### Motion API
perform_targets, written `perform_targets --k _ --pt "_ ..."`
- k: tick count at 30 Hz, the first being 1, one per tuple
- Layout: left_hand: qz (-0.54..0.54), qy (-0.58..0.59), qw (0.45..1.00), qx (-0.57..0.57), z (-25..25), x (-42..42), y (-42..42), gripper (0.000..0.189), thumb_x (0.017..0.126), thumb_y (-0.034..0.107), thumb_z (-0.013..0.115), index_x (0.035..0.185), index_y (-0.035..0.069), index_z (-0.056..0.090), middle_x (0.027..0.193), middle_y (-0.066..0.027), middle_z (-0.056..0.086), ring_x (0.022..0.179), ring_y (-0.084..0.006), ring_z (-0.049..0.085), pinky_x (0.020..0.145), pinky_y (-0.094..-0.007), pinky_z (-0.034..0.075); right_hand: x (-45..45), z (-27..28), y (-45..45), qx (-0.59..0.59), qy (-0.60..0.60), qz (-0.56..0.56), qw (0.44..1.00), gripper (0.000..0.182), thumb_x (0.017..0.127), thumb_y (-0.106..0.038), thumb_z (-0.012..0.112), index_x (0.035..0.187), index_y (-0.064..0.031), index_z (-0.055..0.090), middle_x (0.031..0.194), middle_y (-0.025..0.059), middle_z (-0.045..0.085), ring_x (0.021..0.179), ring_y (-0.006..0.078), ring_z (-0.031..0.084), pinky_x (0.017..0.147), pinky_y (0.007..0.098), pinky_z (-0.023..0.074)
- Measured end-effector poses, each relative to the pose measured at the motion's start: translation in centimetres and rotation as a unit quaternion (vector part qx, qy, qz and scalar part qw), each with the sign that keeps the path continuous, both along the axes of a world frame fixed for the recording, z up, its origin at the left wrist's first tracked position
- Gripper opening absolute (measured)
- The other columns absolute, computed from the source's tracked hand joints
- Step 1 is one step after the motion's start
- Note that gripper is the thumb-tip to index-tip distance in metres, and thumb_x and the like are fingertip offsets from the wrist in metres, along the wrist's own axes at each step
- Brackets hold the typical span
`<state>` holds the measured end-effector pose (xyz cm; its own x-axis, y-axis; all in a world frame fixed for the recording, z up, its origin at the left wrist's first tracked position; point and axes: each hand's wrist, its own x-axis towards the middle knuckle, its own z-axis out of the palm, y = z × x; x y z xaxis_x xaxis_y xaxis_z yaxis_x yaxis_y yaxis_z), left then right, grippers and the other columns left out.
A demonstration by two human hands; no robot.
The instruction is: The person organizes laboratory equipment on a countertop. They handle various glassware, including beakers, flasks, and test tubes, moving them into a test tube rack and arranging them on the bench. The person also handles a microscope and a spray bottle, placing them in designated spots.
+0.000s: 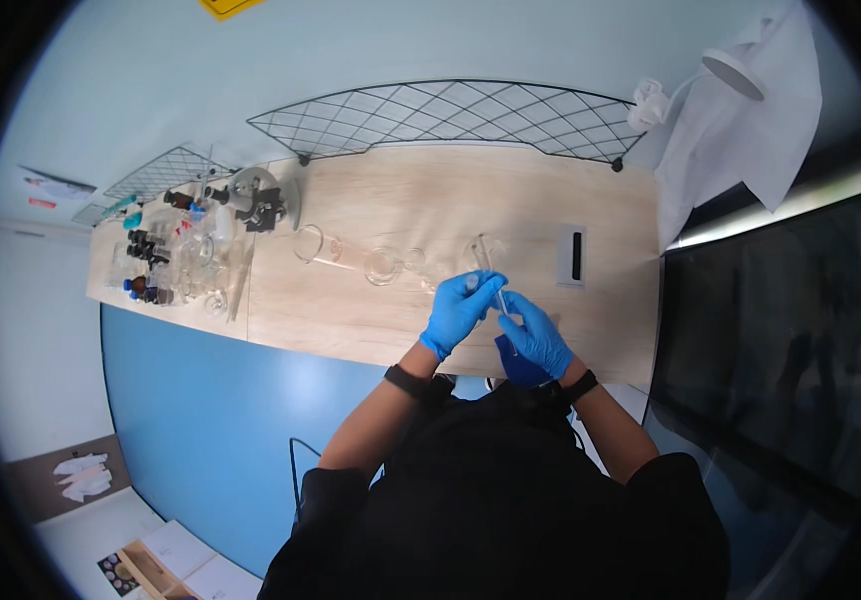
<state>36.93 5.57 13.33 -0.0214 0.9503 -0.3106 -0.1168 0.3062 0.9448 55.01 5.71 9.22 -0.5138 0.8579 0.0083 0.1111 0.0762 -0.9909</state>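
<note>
My left hand (462, 309), in a blue disposable glove, pinches a thin clear glass rod or tube (483, 253) near its middle. A small pale round end (471, 282) shows at the left thumb; I cannot tell what it belongs to. Lower down the same rod are the fingers of my right hand (539, 341), also gloved in blue. A dark blue cloth (518, 365) hangs below the right palm, partly hidden. Behind the rod's far end lies a round clear glass piece (504, 244), its shape hard to make out.
Left of my hands a clear graduated cylinder (336, 252) lies on the wooden bench (415, 184), beside other glassware (381, 266). Farther left stand a microscope (261, 206), dark bottles (146, 251) and crowded glassware (209, 251). A socket panel (571, 256) is at right; a wire rack (460, 112) lines the back.
</note>
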Motion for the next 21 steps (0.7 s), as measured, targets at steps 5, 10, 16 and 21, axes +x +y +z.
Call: perform_targets --k 5,10,16,21 --pt "-0.066 -0.048 0.997 -0.007 -6.0 5.6 4.0 0.036 0.099 0.025 0.064 0.126 0.0 0.062 0.072 0.0037 0.052 0.057 -0.0043 0.046 0.052 -0.0225 0.042 3.7 -4.4 -0.2 -0.093 -0.075 -0.118 0.986 0.021 0.103 -0.017 0.049 0.109 0.0008 0.057 0.091 0.0143 0.067 0.088 0.0241 0.068 0.079 0.0367 0.0516" --pt "-0.121 0.117 0.983 0.07 -15.8 7.7 3.9 0.046 0.101 0.017 0.053 0.141 -0.002 0.042 0.083 -0.0021 0.05 0.074 -0.0121 0.05 0.073 -0.0303 0.049 9.1 -14.6 3.2 -0.058 -0.167 -0.257 0.95 0.024 0.102 -0.02 0.047 0.111 -0.0007 0.059 0.098 0.0186 0.068 0.092 0.0362 0.067 0.082 0.0404 0.0513" --pt "-0.095 0.164 0.981 0.043 -23.5 8.0 3.1 0.043 0.097 0.005 0.048 0.14 -0.002 0.043 0.096 -0.0107 0.059 0.088 -0.0206 0.059 0.09 -0.0345 0.048 8.6 -18.7 5.8 0.035 -0.306 -0.175 0.935 0.032 0.099 -0.01 0.045 0.127 -0.0002 0.056 0.113 0.0244 0.063 0.103 0.0438 0.061 0.09 0.0465 0.0498" --pt "-0.027 0.112 0.993 0.017 -22.1 8.4 3.9 0.033 0.094 0.005 0.061 0.126 0.001 0.061 0.111 -0.0104 0.065 0.102 -0.0181 0.064 0.093 -0.0306 0.05 6.1 -20.2 7.0 0.085 -0.344 -0.17 0.919 0.044 0.092 -0.002 0.046 0.136 0.0023 0.049 0.119 0.0262 0.055 0.106 0.0442 0.057 0.091 0.0463 0.0496"
